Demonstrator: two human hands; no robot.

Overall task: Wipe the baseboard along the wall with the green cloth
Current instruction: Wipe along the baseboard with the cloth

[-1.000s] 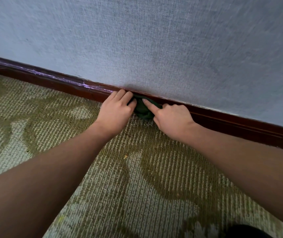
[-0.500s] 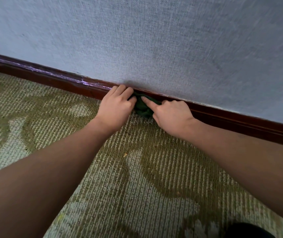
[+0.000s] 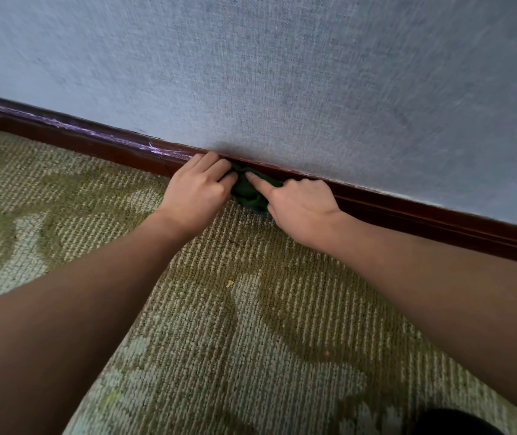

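**Grey wall, patterned carpet – the wiping is somewhere in the middle**

Grey textured wall (image 3: 282, 73) meets green patterned carpet (image 3: 219, 324), and the dark brown baseboard (image 3: 439, 215) runs between them from the left edge to the right edge.

The cloth (image 3: 246, 191) is bunched into a small dark green lump. It sits against the baseboard face and touches the carpet, right between my two hands. My left hand (image 3: 197, 189) has its fingers pressed together and curled over the top edge of the baseboard, and the thumb holds the cloth from the left side. My right hand (image 3: 301, 208) pushes one straight index finger on the cloth, while the other fingers are curled at the baseboard behind it.

About progress, I judge it as partly done. To my right the baseboard looks dark and even. To my left it carries pale purplish streaks along the top, maybe dust or maybe scratches – I cannot tell which. If it is dust, then the whole left stretch is left to wipe.

Counting what I see:
- one cloth
- one baseboard
- two hands
- one wall
- one carpet
- one small yellowish crumb (image 3: 229, 283) on the carpet
- one dark shape (image 3: 451, 422) at the bottom edge, too cut off to name
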